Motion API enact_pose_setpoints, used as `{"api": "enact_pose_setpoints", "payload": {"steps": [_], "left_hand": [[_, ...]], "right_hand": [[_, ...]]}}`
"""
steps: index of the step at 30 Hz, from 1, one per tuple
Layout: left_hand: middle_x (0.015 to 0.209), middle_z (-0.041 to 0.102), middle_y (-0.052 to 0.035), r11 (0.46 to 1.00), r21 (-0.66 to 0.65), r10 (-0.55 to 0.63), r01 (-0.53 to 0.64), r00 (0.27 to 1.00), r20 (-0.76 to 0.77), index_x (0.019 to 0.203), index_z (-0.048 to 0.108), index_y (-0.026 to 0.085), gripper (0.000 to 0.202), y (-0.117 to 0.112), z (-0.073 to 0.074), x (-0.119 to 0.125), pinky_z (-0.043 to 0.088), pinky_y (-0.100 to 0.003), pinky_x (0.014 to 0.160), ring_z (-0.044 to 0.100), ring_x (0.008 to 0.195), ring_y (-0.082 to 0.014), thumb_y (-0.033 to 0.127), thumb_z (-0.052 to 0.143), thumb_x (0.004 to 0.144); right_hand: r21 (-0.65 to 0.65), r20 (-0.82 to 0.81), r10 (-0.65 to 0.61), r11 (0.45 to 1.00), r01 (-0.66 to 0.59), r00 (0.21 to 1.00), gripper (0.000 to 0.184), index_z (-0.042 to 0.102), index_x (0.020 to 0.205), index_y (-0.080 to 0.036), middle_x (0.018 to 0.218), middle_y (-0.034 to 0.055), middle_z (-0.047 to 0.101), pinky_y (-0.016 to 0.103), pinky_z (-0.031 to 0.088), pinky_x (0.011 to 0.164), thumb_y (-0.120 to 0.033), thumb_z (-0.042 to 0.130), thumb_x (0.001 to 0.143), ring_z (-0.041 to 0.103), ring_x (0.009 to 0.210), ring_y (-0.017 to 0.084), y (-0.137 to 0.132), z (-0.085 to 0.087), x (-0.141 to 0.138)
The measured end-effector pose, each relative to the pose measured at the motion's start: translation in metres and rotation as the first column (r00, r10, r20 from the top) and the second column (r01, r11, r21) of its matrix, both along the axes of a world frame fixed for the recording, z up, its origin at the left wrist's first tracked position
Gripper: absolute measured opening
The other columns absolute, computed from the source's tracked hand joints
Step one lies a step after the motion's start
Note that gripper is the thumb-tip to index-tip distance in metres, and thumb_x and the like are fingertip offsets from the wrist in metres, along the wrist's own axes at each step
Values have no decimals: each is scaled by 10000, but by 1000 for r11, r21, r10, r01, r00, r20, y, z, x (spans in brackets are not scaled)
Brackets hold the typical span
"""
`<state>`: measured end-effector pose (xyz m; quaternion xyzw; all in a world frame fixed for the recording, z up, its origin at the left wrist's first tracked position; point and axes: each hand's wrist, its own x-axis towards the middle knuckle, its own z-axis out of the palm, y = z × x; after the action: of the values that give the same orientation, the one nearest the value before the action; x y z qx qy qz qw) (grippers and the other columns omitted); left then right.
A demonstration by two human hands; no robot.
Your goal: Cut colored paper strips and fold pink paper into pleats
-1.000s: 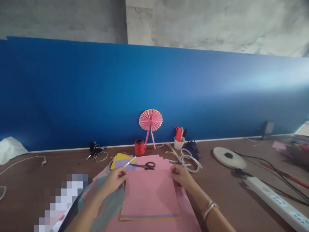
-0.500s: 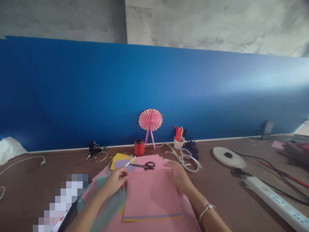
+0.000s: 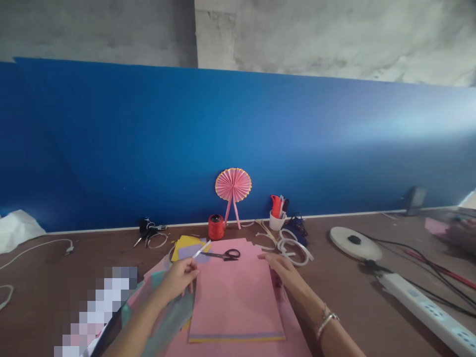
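A stack of pink paper sheets lies in front of me, with lilac and yellow edges showing along its near side. At its upper left, my left hand is closed, and a thin white strip sticks up from its fingers. My right hand rests at the stack's upper right edge, fingers stretched out with the tips on the paper; its thumb is hidden. Black-handled scissors lie just beyond the stack, on more pink paper. Yellow paper and lilac paper are beside the scissors.
Behind stand a pink folded-paper fan, a red round container and a white cup with pens. Keys lie left. Coiled white tubing, a round white plate-like base and a power strip are right.
My right hand has slid a little right and down along the edge of the pink stack, its fingers drawn closer together. My left hand keeps its place with the white strip.
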<state>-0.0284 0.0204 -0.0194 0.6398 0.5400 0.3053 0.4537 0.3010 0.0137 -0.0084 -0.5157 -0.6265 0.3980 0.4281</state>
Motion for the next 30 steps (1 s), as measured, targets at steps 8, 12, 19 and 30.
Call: {"api": "enact_pose_setpoints", "payload": {"steps": [8,12,19,30], "left_hand": [[509,478,97,995,-100,-10,13,1000,29,851,440,204,275,1,0,1,290,-175,281,545,369,-126,379,564,677],[535,503,98,994,-109,-4,3,1000,-15,967,441,200,322,-4,5,2,301,-165,295,543,381,-112,283,562,680],[570,515,90,982,-180,-58,53,998,-20,982,462,195,336,-10,17,4,308,-152,311,533,389,-88,223,554,660],[535,576,51,993,-85,76,-85,992,-101,966,483,187,276,-6,18,2,251,-182,313,479,334,-106,387,481,776]], "right_hand": [[-107,-140,55,992,-71,989,446,494,1029,-175,524,-110,391,201,252,455,-197,519,585,356,430,72,12,-25,3],[-76,83,78,995,-72,994,508,493,1070,-170,521,-110,365,211,284,486,-134,450,566,380,466,88,7,-22,3],[-21,328,67,998,-64,942,575,508,1119,-159,560,-88,376,230,314,545,-83,412,557,423,543,115,-4,-13,-2],[97,431,-46,995,5,901,426,569,1106,-147,616,-34,563,263,403,626,-172,479,691,559,636,161,3,-21,6]]}}
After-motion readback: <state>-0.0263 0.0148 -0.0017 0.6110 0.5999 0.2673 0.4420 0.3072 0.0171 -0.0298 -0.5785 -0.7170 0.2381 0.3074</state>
